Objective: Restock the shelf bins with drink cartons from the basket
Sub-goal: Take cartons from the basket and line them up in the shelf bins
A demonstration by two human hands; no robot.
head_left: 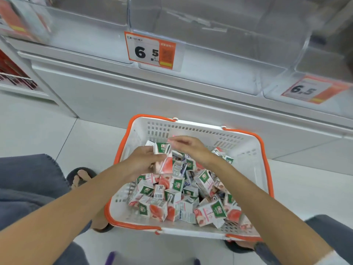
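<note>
Well, the step in hand looks like gathering cartons before the lift to the shelf. To do it well, I'd say: aim for the clear plastic shelf bins [210, 44] up top; the middle one looks bare inside, so prob. the target. They sit well above and beyond the white slotted plastic basket with orange rim [246, 150], which stands on the pale floor just in front of the shelf base, so bring each load straight up past the basket's far wall, no dragging. The heap of small white, green and pink-red drink cartons [191, 194] in the basket is tumbled every way, so square each one up before stacking, labels the same way, and grip flat faces, not corners, to avoid crushing.

Now the hands. Left hand [140, 162] is wrapped round one carton [164, 159], fingers on its sides. It's roughly upright, green end up, above the far-left part of the heap, and seems lifted clear of it. Right hand [191, 148] hovers just beside, fingers reaching over the carton's top end. They're blurred, so can't tell whether they pinch sth or only touch.
</note>
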